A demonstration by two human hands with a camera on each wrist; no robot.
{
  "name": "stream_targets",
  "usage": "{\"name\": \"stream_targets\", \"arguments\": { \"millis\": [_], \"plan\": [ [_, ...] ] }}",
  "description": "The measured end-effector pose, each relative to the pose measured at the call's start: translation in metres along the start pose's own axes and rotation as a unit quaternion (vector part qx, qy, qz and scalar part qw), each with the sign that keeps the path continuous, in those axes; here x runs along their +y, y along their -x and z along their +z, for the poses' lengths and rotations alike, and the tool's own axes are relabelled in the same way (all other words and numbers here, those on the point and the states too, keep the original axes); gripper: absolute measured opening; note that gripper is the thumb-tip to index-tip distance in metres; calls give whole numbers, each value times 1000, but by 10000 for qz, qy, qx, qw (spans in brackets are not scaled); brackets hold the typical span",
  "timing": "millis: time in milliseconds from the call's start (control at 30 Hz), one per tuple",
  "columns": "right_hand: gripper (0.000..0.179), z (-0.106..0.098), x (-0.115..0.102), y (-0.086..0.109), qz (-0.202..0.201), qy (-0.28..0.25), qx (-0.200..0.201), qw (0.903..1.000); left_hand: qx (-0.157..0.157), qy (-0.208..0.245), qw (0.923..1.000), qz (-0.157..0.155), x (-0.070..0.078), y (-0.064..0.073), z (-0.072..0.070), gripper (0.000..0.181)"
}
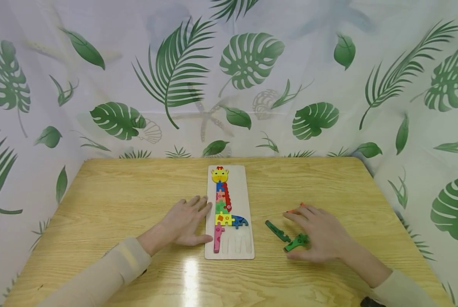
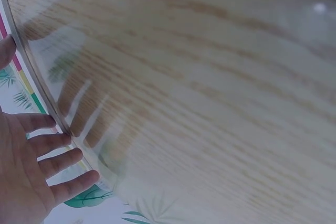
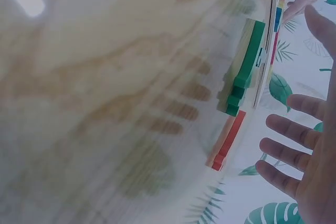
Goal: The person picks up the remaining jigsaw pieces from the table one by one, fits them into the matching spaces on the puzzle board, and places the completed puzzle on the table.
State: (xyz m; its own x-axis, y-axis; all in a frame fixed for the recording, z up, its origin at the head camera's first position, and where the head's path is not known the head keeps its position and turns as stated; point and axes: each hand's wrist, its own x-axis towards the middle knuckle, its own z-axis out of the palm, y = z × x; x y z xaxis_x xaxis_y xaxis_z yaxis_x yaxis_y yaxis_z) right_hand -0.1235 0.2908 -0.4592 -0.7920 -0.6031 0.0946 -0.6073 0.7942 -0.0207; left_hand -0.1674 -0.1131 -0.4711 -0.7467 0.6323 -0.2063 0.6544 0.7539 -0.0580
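Note:
A white giraffe puzzle board [image 1: 237, 183] lies on the table with a yellow head piece [image 1: 220, 175], several coloured neck and body pieces and a pink leg piece [image 1: 217, 239] set in it. My left hand [image 1: 187, 222] rests at the board's left edge, fingers straight and spread, thumb near the pink leg. Over the loose pieces on the right, my right hand [image 1: 322, 234] hovers with spread fingers, gripping nothing. Below and beside it lie a dark green piece [image 1: 276, 230], a brighter green piece [image 1: 296, 242] and a red-orange piece [image 1: 296, 207], partly hidden by its fingers.
The wooden table [image 1: 144, 183] runs back to a white curtain [image 1: 275, 140] printed with green leaves. Shallow leg-shaped recesses show in the lower part of the board, right of the pink leg. Light glares on the tabletop near the front.

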Motion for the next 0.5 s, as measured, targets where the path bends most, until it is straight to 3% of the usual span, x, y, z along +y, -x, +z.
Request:
{"name": "stream_targets", "arguments": {
  "millis": [500],
  "plan": [
    [97,7,5,17,227,82,-37,9997,-38,1,10000,-2,0,-1,2,99]
  ]
}}
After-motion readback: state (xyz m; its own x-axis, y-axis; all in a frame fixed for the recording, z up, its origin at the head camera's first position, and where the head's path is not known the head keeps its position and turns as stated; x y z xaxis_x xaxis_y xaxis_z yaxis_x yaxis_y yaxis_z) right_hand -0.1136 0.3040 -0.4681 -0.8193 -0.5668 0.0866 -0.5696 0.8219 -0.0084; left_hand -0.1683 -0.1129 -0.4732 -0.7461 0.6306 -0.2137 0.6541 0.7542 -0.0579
